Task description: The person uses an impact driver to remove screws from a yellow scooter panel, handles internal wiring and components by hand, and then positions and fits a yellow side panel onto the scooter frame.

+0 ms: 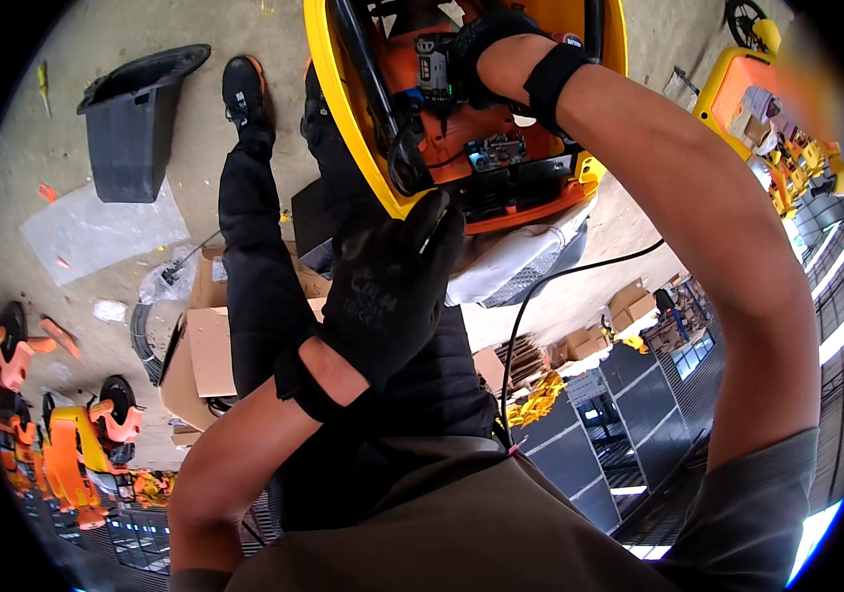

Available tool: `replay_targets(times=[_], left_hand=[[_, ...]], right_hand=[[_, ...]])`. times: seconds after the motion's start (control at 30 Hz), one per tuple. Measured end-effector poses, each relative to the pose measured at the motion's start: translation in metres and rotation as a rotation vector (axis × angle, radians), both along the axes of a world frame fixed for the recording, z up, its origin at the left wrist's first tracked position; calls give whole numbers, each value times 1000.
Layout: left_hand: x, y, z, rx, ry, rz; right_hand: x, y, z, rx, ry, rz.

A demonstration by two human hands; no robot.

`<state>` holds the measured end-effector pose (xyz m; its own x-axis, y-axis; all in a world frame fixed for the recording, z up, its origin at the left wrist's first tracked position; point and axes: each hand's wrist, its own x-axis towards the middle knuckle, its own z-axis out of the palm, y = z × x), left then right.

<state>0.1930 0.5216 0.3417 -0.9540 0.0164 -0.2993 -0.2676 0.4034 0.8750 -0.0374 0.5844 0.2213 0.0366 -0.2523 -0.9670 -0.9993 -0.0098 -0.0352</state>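
In front of me stands a yellow and orange vehicle body (343, 109), its inside exposed with black tubes, wiring and a small metal-and-blue part (497, 151). My right hand (481, 54), in a black glove, reaches into it from the right. Its fingers are closed round what looks like a cordless power tool (433, 67) with a grey and black block battery; the tool's working end is hidden. My left hand (387, 281), also black-gloved, is at the near yellow edge with fingers drawn together. Whatever lies between those fingers is too small to make out.
A black plastic bin-like shell (128, 143) lies on the floor at left, beside a clear plastic sheet (106, 232). Open cardboard boxes (215, 345) stand by my leg. A black cable (580, 268) runs across the right. More orange-yellow vehicles (76, 444) stand at lower left.
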Motion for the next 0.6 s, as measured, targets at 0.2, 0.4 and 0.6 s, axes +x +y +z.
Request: replay_targets(times=[0.2,0.4,0.6], left_hand=[[-3,3,-17,-246,92,36],[-53,-45,-34,-579,92,-340],[-83,-59,-46,-690,290,-709]], right_hand=[[-2,-10,7,-5,11,-128],[-6,6,-11,-6,-18,-102],[-14,38,-44,9,-49,-179]])
